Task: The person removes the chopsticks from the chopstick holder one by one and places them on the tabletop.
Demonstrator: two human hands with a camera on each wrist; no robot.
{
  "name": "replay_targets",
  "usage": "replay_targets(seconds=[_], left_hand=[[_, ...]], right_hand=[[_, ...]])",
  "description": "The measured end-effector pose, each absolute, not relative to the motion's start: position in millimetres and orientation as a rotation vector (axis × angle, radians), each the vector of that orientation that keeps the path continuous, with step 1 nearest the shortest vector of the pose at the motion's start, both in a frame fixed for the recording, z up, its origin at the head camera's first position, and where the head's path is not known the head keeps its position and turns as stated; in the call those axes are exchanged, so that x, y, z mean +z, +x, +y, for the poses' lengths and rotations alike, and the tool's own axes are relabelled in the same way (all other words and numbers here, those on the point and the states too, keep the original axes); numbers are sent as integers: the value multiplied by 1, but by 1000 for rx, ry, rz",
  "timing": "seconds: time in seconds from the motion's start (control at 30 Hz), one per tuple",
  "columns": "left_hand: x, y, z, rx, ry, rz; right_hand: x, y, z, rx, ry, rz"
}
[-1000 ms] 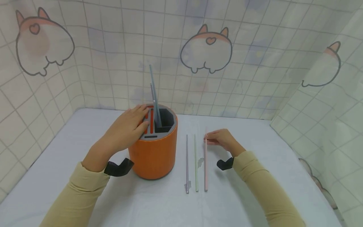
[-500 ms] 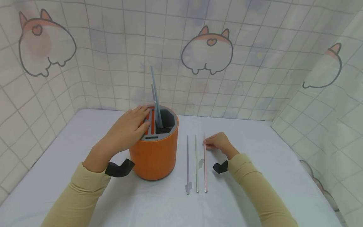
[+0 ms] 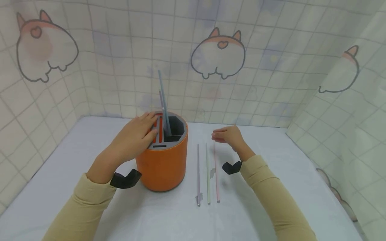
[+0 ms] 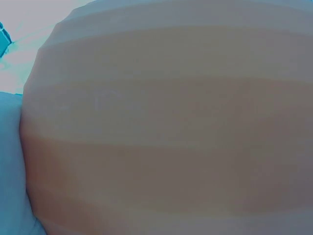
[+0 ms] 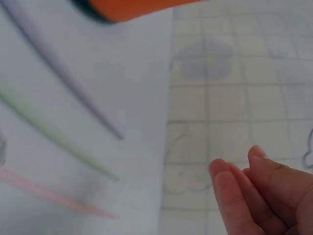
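Note:
An orange round holder (image 3: 163,170) with a grey slotted top stands left of centre. My left hand (image 3: 132,137) rests on the left of its top, fingers stretched over the slots. Blue chopsticks (image 3: 164,103) lean upright in its dark compartment. Right of the holder, a purple chopstick (image 3: 198,174), a green chopstick (image 3: 208,174) and a pink chopstick (image 3: 216,174) lie side by side on the table. My right hand (image 3: 229,135) hovers near the pink one's far end. In the right wrist view its fingers (image 5: 230,191) bend loosely, holding nothing. An orange surface (image 4: 166,112) fills most of the left wrist view.
White cloth (image 3: 265,140) covers the table. Behind it and along both sides hangs a pale grid-patterned curtain (image 3: 126,90) with cartoon animals. Small grey marks (image 3: 212,172) show on the cloth beside the chopsticks.
My right hand has let go of the pink chopstick and risen away from it. That chopstick moved slightly left, beside the green one. The left hand stays on the holder.

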State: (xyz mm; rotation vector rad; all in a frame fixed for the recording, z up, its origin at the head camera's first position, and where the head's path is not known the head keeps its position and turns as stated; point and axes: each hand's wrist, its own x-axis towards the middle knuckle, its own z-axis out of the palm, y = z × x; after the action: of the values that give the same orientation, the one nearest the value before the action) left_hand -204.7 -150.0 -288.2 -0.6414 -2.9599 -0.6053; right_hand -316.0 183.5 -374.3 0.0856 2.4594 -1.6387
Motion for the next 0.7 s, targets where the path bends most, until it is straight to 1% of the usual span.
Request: replay_targets(seconds=[0.2, 0.3, 0.47, 0.7], left_hand=[[-289, -203, -149, -614, -631, -2941], [-288, -202, -150, -611, -631, -2939], [-285, -201, -149, -608, -631, -2957], [-286, -201, -148, -621, -631, -2964]], right_hand=[[-315, -292, 160, -1766, -138, 2461], [-295, -281, 147, -1856, -280, 2412], [-280, -271, 123, -1911, -471, 2312], [-273, -257, 93, -1887, -595, 2274]])
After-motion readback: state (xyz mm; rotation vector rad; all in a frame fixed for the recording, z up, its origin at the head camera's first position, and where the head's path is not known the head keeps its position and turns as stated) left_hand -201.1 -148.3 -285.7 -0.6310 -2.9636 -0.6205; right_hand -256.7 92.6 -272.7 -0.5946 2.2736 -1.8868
